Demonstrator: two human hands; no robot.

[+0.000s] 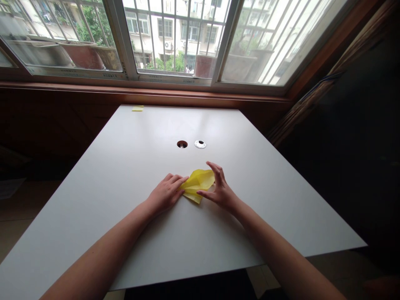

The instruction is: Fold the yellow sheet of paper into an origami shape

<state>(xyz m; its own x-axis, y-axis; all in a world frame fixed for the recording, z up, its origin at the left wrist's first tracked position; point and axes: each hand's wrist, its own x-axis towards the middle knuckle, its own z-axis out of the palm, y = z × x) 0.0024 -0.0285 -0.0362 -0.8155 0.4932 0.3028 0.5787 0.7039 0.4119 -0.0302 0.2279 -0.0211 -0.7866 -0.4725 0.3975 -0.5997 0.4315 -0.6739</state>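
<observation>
Paper [200,181] sits on the tabletop [200,246], apparently being folded or shaped, left hand [165,191] grip clamped on one end, right hand [222,192] thumb and fingers spread apart at the other, so next move likely calls for steady left, light right pinch.

Seemingly a home: table [109,166] by barred window [226,41], plant pots [83,54] outside, flats [176,31] opposite.

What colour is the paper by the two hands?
Yellow: the paper shows best in the head view.
</observation>
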